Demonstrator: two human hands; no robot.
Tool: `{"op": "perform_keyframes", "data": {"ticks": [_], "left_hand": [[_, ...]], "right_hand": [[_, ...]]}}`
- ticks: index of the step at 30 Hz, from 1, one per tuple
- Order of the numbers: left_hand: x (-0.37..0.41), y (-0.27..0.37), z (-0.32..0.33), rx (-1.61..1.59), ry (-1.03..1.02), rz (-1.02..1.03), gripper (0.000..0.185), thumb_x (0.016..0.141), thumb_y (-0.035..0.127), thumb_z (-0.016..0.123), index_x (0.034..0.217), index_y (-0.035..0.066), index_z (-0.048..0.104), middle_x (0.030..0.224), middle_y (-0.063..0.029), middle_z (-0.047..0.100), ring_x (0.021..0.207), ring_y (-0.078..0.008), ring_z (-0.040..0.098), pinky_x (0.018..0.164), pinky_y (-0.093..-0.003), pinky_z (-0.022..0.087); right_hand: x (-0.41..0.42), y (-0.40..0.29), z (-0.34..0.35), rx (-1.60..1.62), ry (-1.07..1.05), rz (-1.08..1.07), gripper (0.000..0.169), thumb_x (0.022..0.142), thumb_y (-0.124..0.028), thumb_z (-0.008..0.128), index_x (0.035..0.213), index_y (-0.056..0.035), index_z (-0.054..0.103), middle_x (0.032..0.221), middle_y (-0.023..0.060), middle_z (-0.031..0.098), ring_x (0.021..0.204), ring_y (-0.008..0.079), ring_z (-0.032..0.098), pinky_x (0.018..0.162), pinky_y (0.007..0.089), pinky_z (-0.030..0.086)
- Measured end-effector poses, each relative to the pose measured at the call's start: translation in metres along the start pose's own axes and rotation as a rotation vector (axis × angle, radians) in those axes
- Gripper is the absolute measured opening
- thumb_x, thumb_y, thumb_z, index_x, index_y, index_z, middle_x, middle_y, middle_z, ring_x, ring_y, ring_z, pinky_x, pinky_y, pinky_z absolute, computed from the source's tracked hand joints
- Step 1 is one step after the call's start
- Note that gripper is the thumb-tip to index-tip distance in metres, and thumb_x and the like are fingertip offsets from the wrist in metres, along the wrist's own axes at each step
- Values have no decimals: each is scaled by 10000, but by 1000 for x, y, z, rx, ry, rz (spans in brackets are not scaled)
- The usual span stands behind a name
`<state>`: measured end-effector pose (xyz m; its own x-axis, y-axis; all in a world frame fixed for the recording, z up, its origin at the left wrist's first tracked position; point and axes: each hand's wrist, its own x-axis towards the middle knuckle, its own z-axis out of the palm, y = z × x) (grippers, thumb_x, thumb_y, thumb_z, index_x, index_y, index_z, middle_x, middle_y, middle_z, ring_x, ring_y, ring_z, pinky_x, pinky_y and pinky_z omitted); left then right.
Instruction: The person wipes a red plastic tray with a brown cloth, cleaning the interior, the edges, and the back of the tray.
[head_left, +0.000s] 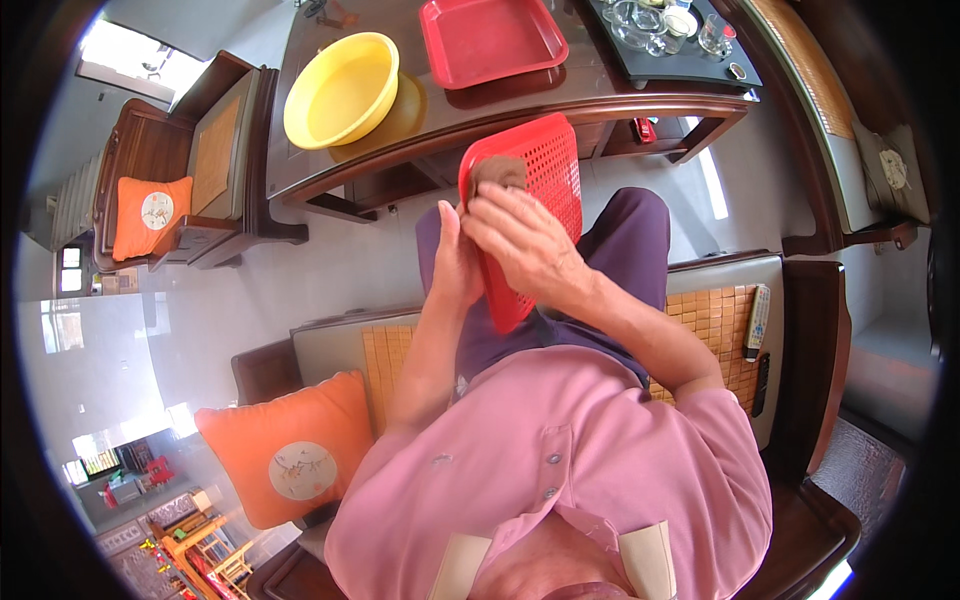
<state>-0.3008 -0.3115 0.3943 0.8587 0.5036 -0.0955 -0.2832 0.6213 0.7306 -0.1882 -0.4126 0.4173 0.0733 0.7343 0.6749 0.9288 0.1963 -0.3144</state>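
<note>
A red perforated plastic basket (551, 169) is held tilted on its side above my lap, its holes facing right. My left hand (457, 259) grips its left side, thumb pointing up along the rim. My right hand (529, 240) presses a brown cloth (499, 172) against the basket near its upper left rim. The fingers lie flat over the cloth and partly hide it. Beyond my knees, a yellow plastic basin (343, 94) and a solid red plastic tray (491, 37) stand on a glossy dark wooden table (465, 112).
A black tea tray (675, 67) with glassware stands on the table's right. I sit on a wooden sofa; an orange cushion (285, 450) lies at my left, a remote control (757, 322) at my right. A wooden armchair (187, 165) stands left of the table.
</note>
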Motion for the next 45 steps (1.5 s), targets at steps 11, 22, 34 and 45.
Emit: {"op": "perform_keyframes", "data": {"ticks": [11,22,34,45], "left_hand": [[17,27,-7,-175,158,139,592,1090,457,420,1483,14,441,1438,-179,562,1286,-312,583,1100,-489,474],[17,25,11,-192,151,88,612,1083,478,432,1479,12,450,1442,-176,563,1307,-327,565,1110,-496,460],[-2,2,13,-20,108,15,544,1083,390,509,1506,56,428,1458,-76,540,1330,-196,530,1135,-392,429],[19,26,-23,-262,157,112,612,1088,504,389,1443,17,493,1376,-172,617,1252,-313,604,1072,-465,493]], "right_hand": [[-68,-16,8,242,-211,-227,375,817,-117,662,1182,-40,636,1284,105,608,1321,280,538,1118,448,428],[-51,-10,2,161,-156,-117,360,848,-82,633,1206,-46,664,1295,107,640,1319,273,570,1149,450,409],[28,33,18,345,171,288,458,886,-5,626,1338,4,550,1367,214,557,1291,413,523,1116,468,423],[-31,1,21,307,-152,82,545,837,2,650,1379,-20,585,1486,170,533,1408,345,479,1179,468,381]]}}
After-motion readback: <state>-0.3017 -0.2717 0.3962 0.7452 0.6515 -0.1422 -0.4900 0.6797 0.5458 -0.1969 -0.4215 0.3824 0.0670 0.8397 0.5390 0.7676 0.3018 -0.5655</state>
